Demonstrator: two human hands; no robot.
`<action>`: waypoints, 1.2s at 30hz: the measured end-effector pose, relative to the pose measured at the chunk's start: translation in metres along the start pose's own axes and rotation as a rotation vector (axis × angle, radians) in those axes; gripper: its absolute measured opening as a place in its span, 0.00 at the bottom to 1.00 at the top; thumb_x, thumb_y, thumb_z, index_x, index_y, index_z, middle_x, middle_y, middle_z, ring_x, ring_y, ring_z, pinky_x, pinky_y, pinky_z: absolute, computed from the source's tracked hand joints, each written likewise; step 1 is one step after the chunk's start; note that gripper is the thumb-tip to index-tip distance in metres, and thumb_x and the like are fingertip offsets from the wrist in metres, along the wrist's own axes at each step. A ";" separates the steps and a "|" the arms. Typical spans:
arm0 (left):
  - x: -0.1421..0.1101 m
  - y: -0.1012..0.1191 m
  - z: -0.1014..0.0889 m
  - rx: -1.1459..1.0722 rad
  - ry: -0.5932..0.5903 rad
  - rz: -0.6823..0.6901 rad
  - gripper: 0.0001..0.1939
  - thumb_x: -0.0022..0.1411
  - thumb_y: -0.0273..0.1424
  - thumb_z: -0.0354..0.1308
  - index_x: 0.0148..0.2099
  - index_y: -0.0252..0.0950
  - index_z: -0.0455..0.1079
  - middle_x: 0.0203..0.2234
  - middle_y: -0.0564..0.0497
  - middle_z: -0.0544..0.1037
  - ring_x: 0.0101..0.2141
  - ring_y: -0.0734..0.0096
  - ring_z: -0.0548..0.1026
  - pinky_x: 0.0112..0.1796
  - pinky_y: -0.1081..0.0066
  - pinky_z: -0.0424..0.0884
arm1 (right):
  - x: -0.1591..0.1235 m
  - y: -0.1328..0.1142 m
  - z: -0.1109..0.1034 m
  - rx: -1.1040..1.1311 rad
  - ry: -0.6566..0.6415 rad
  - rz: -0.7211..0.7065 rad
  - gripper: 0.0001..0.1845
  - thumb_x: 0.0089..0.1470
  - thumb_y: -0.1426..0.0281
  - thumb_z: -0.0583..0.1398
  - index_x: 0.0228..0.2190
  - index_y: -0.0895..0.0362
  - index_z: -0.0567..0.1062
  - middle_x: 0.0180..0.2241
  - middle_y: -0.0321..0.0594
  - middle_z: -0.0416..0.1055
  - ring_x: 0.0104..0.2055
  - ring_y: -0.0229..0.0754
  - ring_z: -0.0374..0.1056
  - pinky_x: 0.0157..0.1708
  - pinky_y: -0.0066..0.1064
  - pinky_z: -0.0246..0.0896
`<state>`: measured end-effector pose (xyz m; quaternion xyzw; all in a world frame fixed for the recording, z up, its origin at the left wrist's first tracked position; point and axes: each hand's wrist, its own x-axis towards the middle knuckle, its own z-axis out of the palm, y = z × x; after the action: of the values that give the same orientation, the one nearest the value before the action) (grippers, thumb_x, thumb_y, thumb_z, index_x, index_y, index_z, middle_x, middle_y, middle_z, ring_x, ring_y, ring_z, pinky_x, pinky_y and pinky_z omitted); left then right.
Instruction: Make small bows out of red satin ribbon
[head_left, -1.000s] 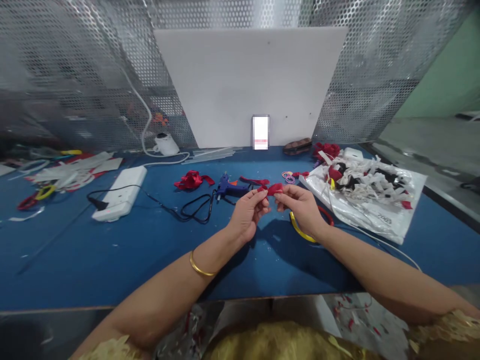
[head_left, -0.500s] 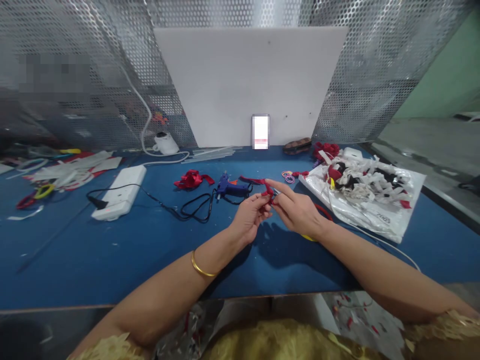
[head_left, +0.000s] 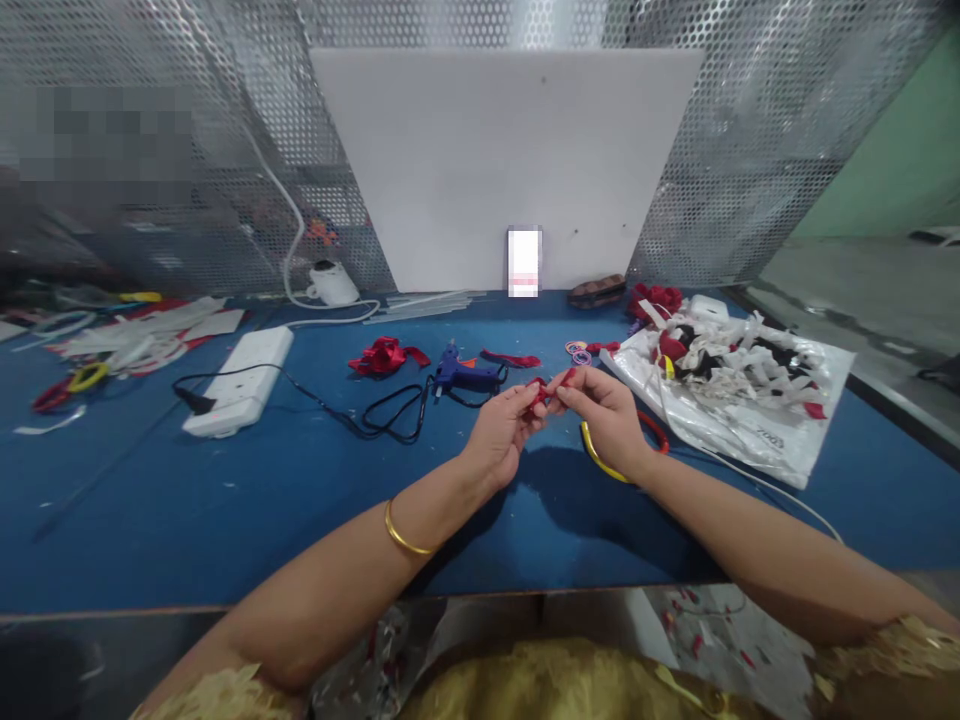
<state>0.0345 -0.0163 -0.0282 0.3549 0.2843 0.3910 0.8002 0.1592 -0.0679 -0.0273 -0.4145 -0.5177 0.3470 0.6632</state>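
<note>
In front of me, a small piece of red ribbon (head_left: pixel 537 396) is pinched between the thumb and fingers of my left hand (head_left: pixel 498 436). My right hand (head_left: pixel 606 418) meets it from the right, thumb and fingertips closed on a red ribbon end (head_left: pixel 568 377). Whether both hands hold one same piece, I cannot tell. Below my right hand lie scissors with one yellow handle (head_left: pixel 600 455) and one red; the hand hides their blades. A loose red ribbon strip (head_left: pixel 511 358) lies just beyond my fingers, next to a blue glue gun (head_left: pixel 466 374).
Left of the glue gun are a red ribbon heap (head_left: pixel 384 357), its black cord and a white power strip (head_left: pixel 247 375). Hair ties (head_left: pixel 579 355) lie ahead. On the right, a white plastic bag (head_left: pixel 780 440) bears fabric scraps. A lit phone (head_left: pixel 524 262) leans against the white board (head_left: pixel 480 150).
My right hand has drawn back slightly, its index finger now bent into a pinch. The red strip near the glue gun lies apart from my fingers, and more of the scissors' handles shows.
</note>
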 end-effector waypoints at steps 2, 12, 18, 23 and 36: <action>0.001 0.001 0.000 0.011 0.011 0.046 0.10 0.46 0.32 0.66 0.26 0.31 0.69 0.16 0.56 0.69 0.19 0.82 0.65 0.26 0.79 0.64 | 0.001 -0.001 0.001 0.056 0.002 0.034 0.09 0.50 0.66 0.62 0.24 0.56 0.69 0.29 0.35 0.71 0.29 0.37 0.66 0.34 0.32 0.62; -0.002 0.005 0.004 0.020 0.012 0.043 0.11 0.45 0.32 0.67 0.25 0.31 0.70 0.17 0.55 0.69 0.20 0.82 0.66 0.26 0.79 0.65 | 0.004 -0.005 0.002 0.126 0.020 0.013 0.08 0.52 0.70 0.61 0.24 0.56 0.66 0.29 0.34 0.68 0.28 0.35 0.64 0.34 0.31 0.59; -0.001 -0.001 0.000 -0.016 -0.099 -0.113 0.13 0.48 0.35 0.67 0.31 0.33 0.69 0.19 0.58 0.69 0.18 0.84 0.65 0.28 0.78 0.67 | 0.012 -0.001 -0.013 -0.290 -0.156 -0.045 0.09 0.56 0.66 0.58 0.25 0.55 0.65 0.26 0.35 0.66 0.29 0.38 0.63 0.33 0.31 0.58; -0.002 0.001 -0.001 0.066 -0.054 -0.006 0.12 0.48 0.33 0.67 0.30 0.32 0.69 0.17 0.58 0.69 0.19 0.83 0.65 0.25 0.80 0.64 | 0.013 0.002 -0.015 -0.236 -0.165 -0.023 0.10 0.56 0.65 0.58 0.27 0.56 0.66 0.26 0.35 0.67 0.28 0.37 0.64 0.31 0.31 0.59; 0.000 0.006 -0.001 0.056 0.056 -0.044 0.12 0.43 0.31 0.66 0.23 0.33 0.65 0.13 0.59 0.66 0.16 0.83 0.63 0.28 0.76 0.67 | 0.008 -0.001 -0.016 -0.813 -0.050 -0.493 0.05 0.56 0.71 0.57 0.28 0.57 0.69 0.39 0.44 0.68 0.36 0.39 0.66 0.33 0.31 0.62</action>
<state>0.0317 -0.0134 -0.0239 0.3599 0.3252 0.3750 0.7900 0.1767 -0.0643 -0.0251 -0.4967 -0.7103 -0.0413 0.4971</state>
